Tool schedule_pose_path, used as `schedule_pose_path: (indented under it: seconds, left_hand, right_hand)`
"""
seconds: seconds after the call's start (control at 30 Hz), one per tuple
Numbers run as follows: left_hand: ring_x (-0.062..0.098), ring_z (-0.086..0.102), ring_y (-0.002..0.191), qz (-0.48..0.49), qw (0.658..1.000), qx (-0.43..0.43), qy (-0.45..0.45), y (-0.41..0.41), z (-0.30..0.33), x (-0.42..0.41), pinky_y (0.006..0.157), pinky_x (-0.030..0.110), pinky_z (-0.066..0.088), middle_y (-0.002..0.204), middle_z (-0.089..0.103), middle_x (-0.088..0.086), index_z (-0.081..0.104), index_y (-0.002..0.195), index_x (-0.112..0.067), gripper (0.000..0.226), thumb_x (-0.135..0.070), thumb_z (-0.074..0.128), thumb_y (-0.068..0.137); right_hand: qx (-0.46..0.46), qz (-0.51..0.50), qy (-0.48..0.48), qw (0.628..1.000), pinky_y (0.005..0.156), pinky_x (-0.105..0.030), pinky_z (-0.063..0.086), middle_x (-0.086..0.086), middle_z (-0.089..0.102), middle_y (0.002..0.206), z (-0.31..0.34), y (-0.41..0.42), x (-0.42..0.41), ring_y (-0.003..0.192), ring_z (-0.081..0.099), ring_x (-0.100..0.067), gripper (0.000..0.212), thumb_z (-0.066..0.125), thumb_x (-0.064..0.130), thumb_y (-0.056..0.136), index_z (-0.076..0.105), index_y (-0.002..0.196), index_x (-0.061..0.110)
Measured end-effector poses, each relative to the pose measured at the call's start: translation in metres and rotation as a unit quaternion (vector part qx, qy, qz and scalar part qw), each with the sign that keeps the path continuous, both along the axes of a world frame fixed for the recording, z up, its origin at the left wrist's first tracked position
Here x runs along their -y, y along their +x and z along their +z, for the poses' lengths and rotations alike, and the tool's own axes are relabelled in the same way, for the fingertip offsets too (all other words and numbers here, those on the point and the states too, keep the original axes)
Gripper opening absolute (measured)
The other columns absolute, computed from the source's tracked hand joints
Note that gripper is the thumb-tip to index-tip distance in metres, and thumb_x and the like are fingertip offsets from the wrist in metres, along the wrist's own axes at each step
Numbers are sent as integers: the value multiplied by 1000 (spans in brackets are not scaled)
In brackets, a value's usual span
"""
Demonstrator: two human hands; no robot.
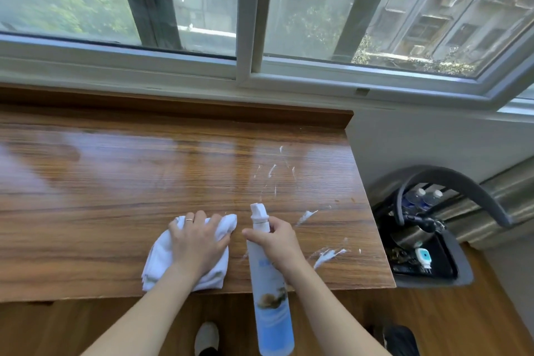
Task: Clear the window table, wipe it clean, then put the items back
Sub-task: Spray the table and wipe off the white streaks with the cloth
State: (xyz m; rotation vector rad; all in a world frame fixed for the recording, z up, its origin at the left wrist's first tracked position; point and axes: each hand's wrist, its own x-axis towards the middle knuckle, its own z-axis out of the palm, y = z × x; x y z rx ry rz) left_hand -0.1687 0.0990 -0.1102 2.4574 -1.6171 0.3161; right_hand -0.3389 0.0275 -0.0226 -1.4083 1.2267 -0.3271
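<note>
The wooden window table (115, 188) runs under the window, bare except for white foam streaks (323, 257) on its right part. My left hand (196, 243) rests on a bunched white cloth (161, 257) near the table's front edge, its fingers bent over the cloth's top. Just to the right, my right hand (277, 240) grips the neck of a tall white and blue spray bottle (270, 292). The bottle's nozzle points away from me over the table.
A dark chair or seat (450, 243) to the right of the table holds water bottles (422, 199), a small white and blue device (424, 257) and other items. A window sill ledge (173, 108) backs the table. A slippered foot (206, 338) shows below on the wooden floor.
</note>
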Motion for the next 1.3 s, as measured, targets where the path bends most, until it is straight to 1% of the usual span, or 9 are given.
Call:
schedule_pose_path:
  seconds: [0.13, 0.27, 0.4, 0.5, 0.6, 0.73, 0.83, 1.03, 1.3]
  left_hand:
    - [31, 56, 71, -33, 999, 12, -22, 12, -1, 15, 67, 45, 36, 74, 57, 8, 69, 82, -19, 45, -55, 42, 80]
    - [30, 56, 73, -25, 1000, 2, 7, 27, 1, 47, 67, 45, 35, 74, 57, 8, 68, 82, -19, 44, -55, 42, 79]
    - [31, 56, 81, -8, 998, -2, 70, 40, 6, 75, 72, 48, 37, 83, 60, 8, 67, 91, -20, 34, -52, 68, 82]
    - [30, 55, 89, 8, 994, -9, 104, 37, 10, 82, 77, 47, 36, 91, 61, 6, 66, 97, -23, 34, -55, 61, 86]
    - [30, 54, 79, 17, 996, -16, 82, 34, 9, 76, 76, 48, 36, 81, 59, 7, 68, 86, -20, 32, -52, 61, 81]
    - [29, 55, 72, -1, 998, -25, 57, 24, 9, 50, 73, 47, 34, 73, 57, 7, 67, 77, -19, 42, -51, 40, 76]
    - [29, 56, 71, 7, 999, -20, 40, 11, 7, 24, 75, 48, 36, 72, 57, 5, 67, 74, -19, 38, -50, 45, 75]
    - [27, 59, 73, -8, 1000, -3, 25, -7, 3, -12, 81, 52, 39, 74, 58, 2, 68, 78, -23, 38, -54, 46, 76]
    - [30, 56, 70, -21, 999, 23, 23, 0, 0, 3, 68, 46, 36, 73, 56, 4, 67, 81, -22, 41, -55, 43, 78]
  right_hand:
    - [-2, -7, 4, 1000, 81, -54, 58, -11, 71, 82, -4, 3, 0, 86, 72, -34, 36, 78, 55, 62, 64, 72, 24]
    - [-2, -15, 11, 1000, 75, -46, 56, -2, 65, 73, -4, 4, -2, 75, 67, -22, 40, 77, 55, 61, 61, 70, 19]
    - [8, -33, 17, 999, 83, -51, 58, -12, 73, 89, -5, -1, -9, 88, 72, -32, 48, 79, 55, 61, 68, 84, 14]
    - [7, -36, 14, 999, 77, -40, 57, -7, 72, 86, -3, -7, -9, 86, 71, -24, 40, 79, 54, 64, 68, 82, 19]
    - [6, -40, 21, 999, 71, -31, 50, 5, 66, 77, 1, -9, -11, 76, 63, -12, 44, 77, 53, 63, 69, 83, 15]
    - [3, -32, 23, 999, 72, -33, 50, 5, 66, 77, 3, -7, -10, 76, 64, -13, 45, 76, 53, 62, 69, 83, 14]
    - [8, -10, 27, 1000, 72, -38, 53, 0, 68, 74, 3, -3, -8, 77, 68, -20, 32, 78, 51, 63, 64, 71, 23]
    - [21, 27, 6, 999, 66, -29, 45, 12, 58, 64, 9, 5, 0, 67, 56, -8, 27, 80, 37, 81, 59, 67, 27]
    - [19, 31, 12, 999, 68, -32, 49, 8, 63, 71, 10, 3, 11, 71, 61, -11, 23, 80, 42, 77, 64, 72, 26]
